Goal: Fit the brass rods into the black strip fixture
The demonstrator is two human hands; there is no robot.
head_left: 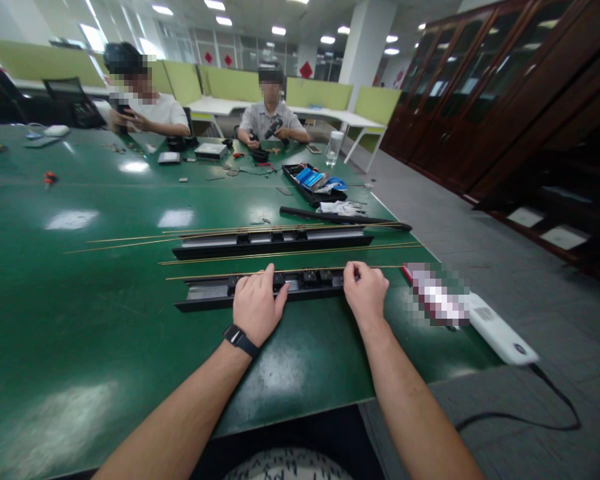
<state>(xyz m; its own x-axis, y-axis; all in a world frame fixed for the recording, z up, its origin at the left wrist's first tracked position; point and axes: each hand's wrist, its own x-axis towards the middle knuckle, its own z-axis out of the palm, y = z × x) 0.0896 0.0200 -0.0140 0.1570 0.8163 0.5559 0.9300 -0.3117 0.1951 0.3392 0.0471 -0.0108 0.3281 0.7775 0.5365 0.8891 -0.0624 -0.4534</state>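
Note:
A black and silver rail (210, 293) lies across the green table, with several black blocks (310, 278) set along it. My left hand (257, 300) rests on the rail's left half, fingers apart over the blocks, a thin brass-coloured rod (195, 277) passing by its fingertips. At the rail's right end, my right hand (364, 287) is closed in a pinch on that rod, which runs along the rail's far edge. Behind it lies a second rail (270, 245) with black blocks. More thin rods (220, 259) lie between and over the rails.
Past the rails are a black bar (345, 219), white gloves (343, 208) and a black tray (313, 193) with blue packets. At right lie a blurred red-edged object (435, 293) and a white power strip (503, 330). Two people (273, 120) sit across the table.

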